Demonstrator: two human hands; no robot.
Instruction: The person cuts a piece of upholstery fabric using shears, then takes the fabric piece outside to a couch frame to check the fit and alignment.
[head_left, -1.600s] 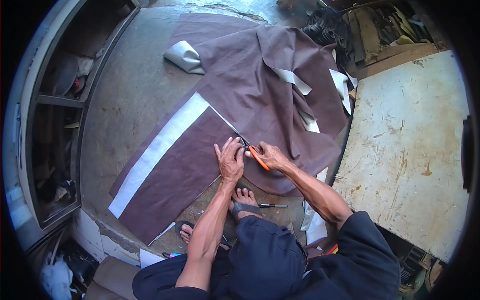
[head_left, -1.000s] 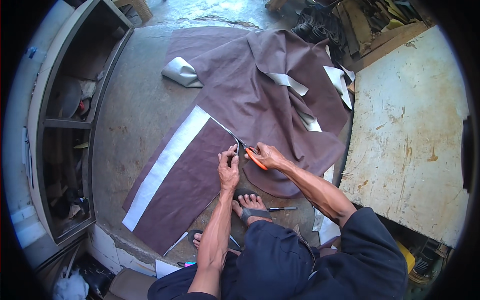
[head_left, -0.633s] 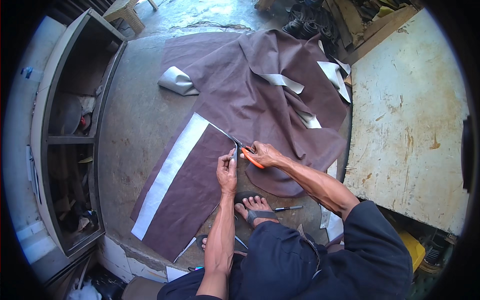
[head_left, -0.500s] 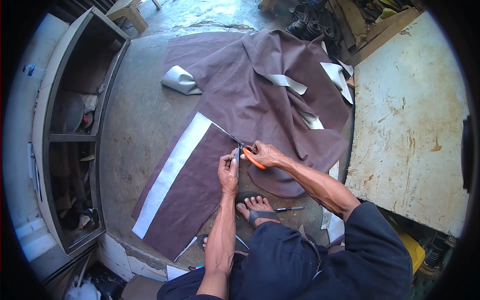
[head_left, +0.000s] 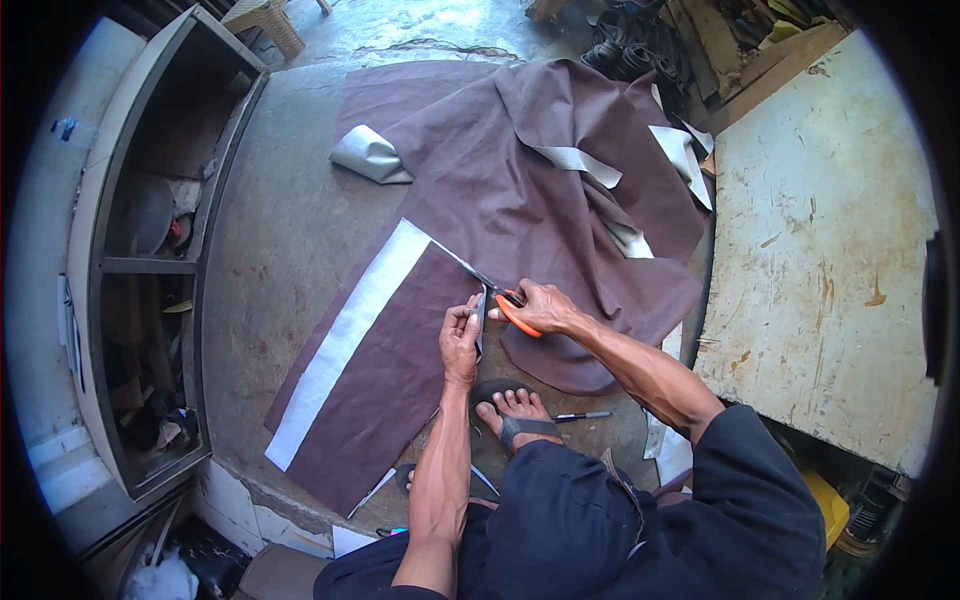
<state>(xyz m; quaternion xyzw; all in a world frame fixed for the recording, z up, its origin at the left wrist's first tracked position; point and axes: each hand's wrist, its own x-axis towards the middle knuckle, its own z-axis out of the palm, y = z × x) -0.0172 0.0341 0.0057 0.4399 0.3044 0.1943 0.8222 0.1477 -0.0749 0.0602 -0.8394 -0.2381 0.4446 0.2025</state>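
My right hand is closed round orange-handled scissors, their blades on a cut line in the brown sheet material. Just left of the scissors, my left hand pinches the narrow lifted edge of the material. A long white strip lies along the left part of the cut panel. The rest of the sheet is spread and rumpled across the floor, with several pale undersides folded up.
An open metal-framed cabinet stands at left, a worn pale board at right. Dark coiled material, wood scraps and a stool lie beyond. A pen is beside my sandalled foot.
My left fingers have gone from spread on the material to pinching its edge, now raised beside the blades. The scissors have stayed along the same cut, and the camera view has shifted slightly.
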